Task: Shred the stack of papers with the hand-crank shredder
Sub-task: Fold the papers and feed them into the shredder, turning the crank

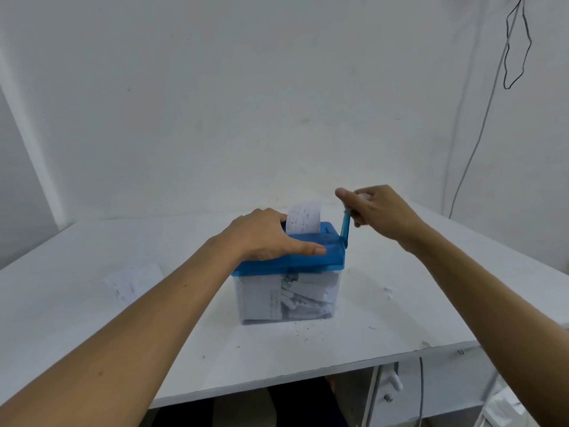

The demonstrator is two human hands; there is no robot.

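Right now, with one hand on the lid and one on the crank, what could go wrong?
The left hand presses the blue lid, fingers right beside the sheet in the slot; they might get nipped. The clear bin looks nearly full of strips, so it may jam. The right hand grips the crank; a hard pull could tip the bin.

white table (400,303), shredder (289,291), papers (134,280)

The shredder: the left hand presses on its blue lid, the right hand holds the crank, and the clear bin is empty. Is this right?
No: in the head view the clear bin holds paper shreds. The left hand does press on the blue lid and the right hand holds the crank.
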